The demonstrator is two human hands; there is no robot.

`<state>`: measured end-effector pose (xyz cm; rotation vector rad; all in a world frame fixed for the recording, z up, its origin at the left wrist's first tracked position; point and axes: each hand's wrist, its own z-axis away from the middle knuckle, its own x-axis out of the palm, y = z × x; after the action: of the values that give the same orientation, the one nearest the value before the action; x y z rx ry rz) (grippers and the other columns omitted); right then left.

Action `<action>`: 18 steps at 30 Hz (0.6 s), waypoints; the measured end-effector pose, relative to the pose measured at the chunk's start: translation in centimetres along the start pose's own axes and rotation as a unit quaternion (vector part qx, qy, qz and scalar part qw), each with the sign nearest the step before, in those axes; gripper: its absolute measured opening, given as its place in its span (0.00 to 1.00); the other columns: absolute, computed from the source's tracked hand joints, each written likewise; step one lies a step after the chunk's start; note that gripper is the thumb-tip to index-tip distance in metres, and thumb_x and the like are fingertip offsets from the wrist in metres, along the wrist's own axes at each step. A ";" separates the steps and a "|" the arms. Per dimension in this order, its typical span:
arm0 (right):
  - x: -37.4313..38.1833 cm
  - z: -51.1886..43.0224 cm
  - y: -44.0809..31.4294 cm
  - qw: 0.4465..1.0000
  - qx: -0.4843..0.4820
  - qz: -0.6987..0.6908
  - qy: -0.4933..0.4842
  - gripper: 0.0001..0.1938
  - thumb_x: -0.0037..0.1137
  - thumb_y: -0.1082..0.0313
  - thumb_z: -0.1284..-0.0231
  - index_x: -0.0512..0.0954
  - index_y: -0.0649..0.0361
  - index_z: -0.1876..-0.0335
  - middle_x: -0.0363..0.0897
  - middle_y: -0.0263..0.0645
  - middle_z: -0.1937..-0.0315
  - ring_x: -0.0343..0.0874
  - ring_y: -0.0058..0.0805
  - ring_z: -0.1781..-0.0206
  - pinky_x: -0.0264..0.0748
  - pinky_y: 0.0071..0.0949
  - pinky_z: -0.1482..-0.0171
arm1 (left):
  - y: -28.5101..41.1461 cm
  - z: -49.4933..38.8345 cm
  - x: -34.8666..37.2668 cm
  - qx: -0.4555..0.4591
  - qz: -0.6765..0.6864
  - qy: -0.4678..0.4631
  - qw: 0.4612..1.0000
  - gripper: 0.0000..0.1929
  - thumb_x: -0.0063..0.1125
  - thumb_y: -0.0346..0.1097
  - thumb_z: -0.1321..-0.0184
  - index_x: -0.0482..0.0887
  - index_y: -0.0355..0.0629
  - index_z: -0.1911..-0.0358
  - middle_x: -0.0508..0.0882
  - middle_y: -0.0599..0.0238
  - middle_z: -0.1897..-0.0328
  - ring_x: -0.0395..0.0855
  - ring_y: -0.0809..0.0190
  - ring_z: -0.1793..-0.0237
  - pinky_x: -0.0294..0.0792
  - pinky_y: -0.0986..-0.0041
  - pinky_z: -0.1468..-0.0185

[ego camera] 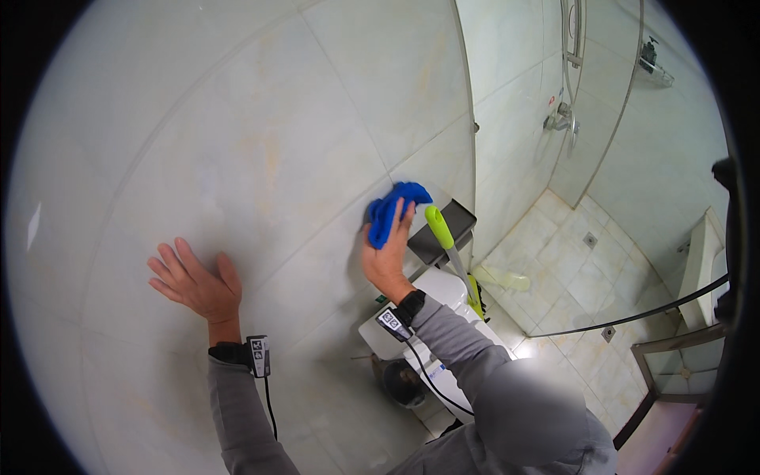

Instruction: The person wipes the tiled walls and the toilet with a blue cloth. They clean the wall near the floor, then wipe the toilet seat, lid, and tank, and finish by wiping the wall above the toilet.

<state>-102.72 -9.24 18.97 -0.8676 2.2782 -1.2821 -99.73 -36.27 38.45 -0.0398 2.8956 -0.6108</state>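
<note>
My right hand [387, 261] presses a bunched blue cloth [396, 208] against the pale marbled wall tiles [332, 136], close to where the grout lines cross. The fingers lie over the cloth. To the left, my left hand [199, 289] is spread at the tiled wall with nothing in it, its palm towards the tiles. Whether the whole palm touches the wall cannot be told. Just right of the cloth are a lime-green brush handle [437, 222] and a dark grey wall-mounted box [457, 221].
Below my right arm stands a white toilet [442, 285]. A dark rounded object [404, 383] is beside it. To the right, glass edges the shower area, with a shower mixer [561, 122], a pale bottle [504, 278] on the floor, and a floor drain [589, 239].
</note>
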 end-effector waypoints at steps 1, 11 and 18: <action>-0.2 0.0 1.1 0.999 0.020 0.024 0.011 0.45 0.63 0.68 0.29 0.49 0.68 0.13 0.49 0.74 0.17 0.53 0.73 0.16 0.52 0.54 0.16 | -0.1 0.0 0.0 0.001 0.001 0.001 1.000 0.38 0.51 0.58 0.22 0.68 0.38 0.19 0.62 0.44 0.12 0.47 0.31 0.11 0.34 0.31 0.15; 0.7 1.2 -2.4 0.997 -0.046 -0.028 -0.047 0.45 0.62 0.65 0.26 0.47 0.72 0.13 0.36 0.77 0.15 0.43 0.74 0.12 0.48 0.55 0.14 | -0.5 0.7 0.4 -0.020 -0.001 -0.017 1.000 0.39 0.49 0.63 0.23 0.68 0.40 0.20 0.64 0.42 0.14 0.50 0.27 0.13 0.34 0.27 0.17; -0.2 -0.3 2.8 0.953 0.251 -0.170 0.013 0.41 0.60 0.63 0.23 0.52 0.71 0.14 0.51 0.73 0.17 0.48 0.68 0.13 0.52 0.55 0.16 | -0.4 0.3 0.2 -0.006 -0.013 -0.014 1.000 0.39 0.49 0.63 0.24 0.68 0.40 0.20 0.64 0.42 0.14 0.51 0.25 0.14 0.37 0.24 0.19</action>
<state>-103.64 -7.85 16.72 -1.0728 1.7269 -1.9170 -99.90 -36.81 38.27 -0.0885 2.8756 -0.5920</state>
